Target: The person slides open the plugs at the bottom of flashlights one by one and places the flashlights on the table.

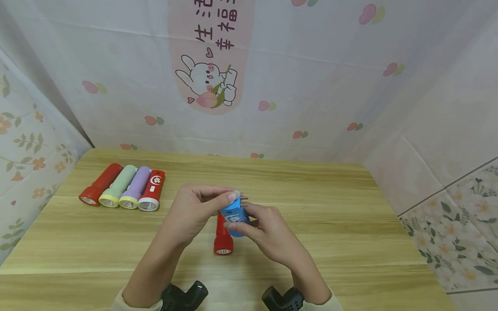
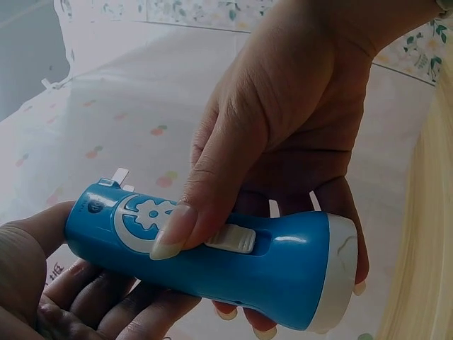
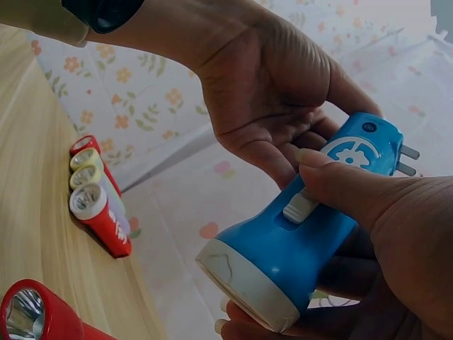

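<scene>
A blue flashlight (image 1: pixel 235 212) with a white head ring is held off the table between both hands. My left hand (image 1: pixel 188 211) pinches its tail end, the thumb on the end by two metal plug prongs (image 3: pixel 408 160) that stick out. My right hand (image 1: pixel 272 233) grips the body, its thumb (image 2: pixel 185 223) lying across the white gear emblem beside the white slide switch (image 2: pixel 231 238). The fingers of the right hand wrap under the body toward the head. Below the hands, a red flashlight (image 1: pixel 223 242) lies on the table, partly covered by the blue one.
Several flashlights lie side by side at the back left of the wooden table (image 1: pixel 330 207): dark red (image 1: pixel 102 183), green (image 1: pixel 118 185), purple (image 1: pixel 136 186) and red with a white ring (image 1: pixel 152 190). A printed cloth (image 1: pixel 303 82) hangs behind the table.
</scene>
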